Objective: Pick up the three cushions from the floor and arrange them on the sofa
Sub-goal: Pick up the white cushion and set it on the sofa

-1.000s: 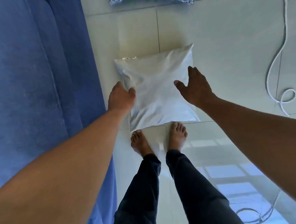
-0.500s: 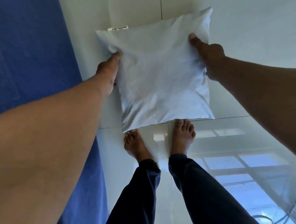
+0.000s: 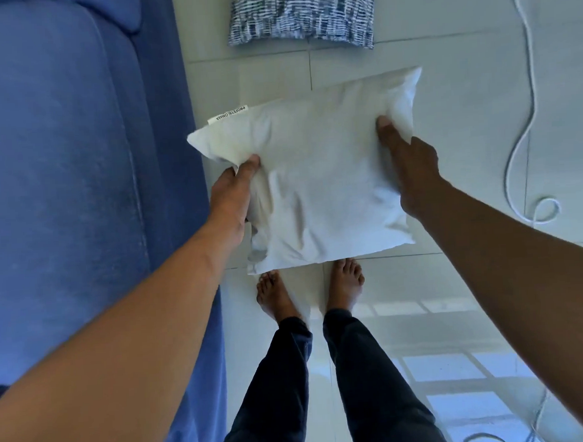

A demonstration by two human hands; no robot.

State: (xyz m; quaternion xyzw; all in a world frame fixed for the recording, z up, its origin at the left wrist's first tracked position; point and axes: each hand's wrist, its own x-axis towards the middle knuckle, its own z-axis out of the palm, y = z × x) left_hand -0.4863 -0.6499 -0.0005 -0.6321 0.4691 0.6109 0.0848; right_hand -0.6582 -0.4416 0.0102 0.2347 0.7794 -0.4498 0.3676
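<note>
White cushion (image 3: 318,179): held between both hands in front of the person, above the tiled floor; its far edge is tilted, the right corner standing farther away than the left; a small printed label (image 3: 228,114) is sewn at its far left corner; the fabric is creased where it is gripped.
Left hand (image 3: 233,195): closed on the cushion's left edge, the thumb pressed on top of the fabric and the fingers tucked out of sight beneath.
Right hand (image 3: 412,174): closed on the cushion's right edge, the thumb laid on top near the far right corner, the fingers hidden behind the fabric.
Patterned cushion (image 3: 301,14): blue-and-white, lying flat on the floor beyond the white one, well apart from it and partly cut off by the top of the view.
Sofa (image 3: 62,185): blue, filling the left side, just beside the left hand; nothing is seen lying on its visible part.
Floor (image 3: 462,93): pale glossy tiles with a window reflected at the lower right.
Bare feet (image 3: 344,284): planted side by side on the tiles, just under the near edge of the white cushion, with dark trousers above them.
White cable (image 3: 528,120): trailed in curves along the floor on the right, ending in a loop.
</note>
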